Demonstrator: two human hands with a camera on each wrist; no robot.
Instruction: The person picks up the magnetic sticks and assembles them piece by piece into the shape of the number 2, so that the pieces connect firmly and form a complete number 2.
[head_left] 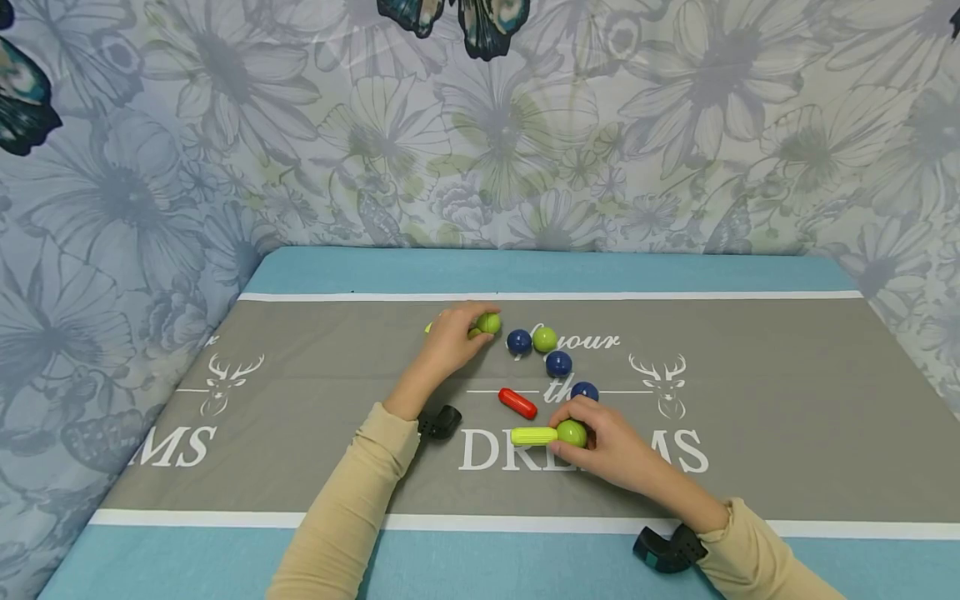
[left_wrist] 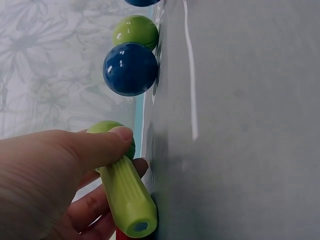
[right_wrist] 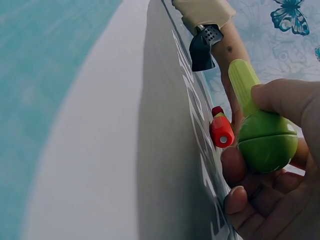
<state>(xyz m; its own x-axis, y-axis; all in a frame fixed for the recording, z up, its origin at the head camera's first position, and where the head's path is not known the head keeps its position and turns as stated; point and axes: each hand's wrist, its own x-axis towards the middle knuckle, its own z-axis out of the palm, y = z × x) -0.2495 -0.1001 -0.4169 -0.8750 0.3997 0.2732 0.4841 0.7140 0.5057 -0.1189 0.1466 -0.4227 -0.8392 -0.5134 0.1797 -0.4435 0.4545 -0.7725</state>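
Note:
In my right hand [head_left: 611, 442] is a green toy maraca, its round head [head_left: 572, 432] between thumb and fingers and its ridged yellow-green handle [head_left: 534, 436] pointing left. The right wrist view shows a seam round this head [right_wrist: 267, 141]. Farther back on the left, my left hand [head_left: 448, 335] pinches another green maraca by its head [head_left: 489, 323]; its handle [left_wrist: 127, 197] slants down past the thumb in the left wrist view. Between the hands lies a red handle-shaped piece [head_left: 517, 403]. Part of something red [left_wrist: 121, 235] shows beneath the left maraca, mostly hidden.
Blue balls [head_left: 519, 342], [head_left: 558, 364] and a green ball [head_left: 544, 338] rest on the grey printed runner [head_left: 787, 417]. One more blue ball [head_left: 584, 392] is partly behind my right hand. Beyond the blue table cover [head_left: 555, 271] hangs a flowered curtain [head_left: 525, 150].

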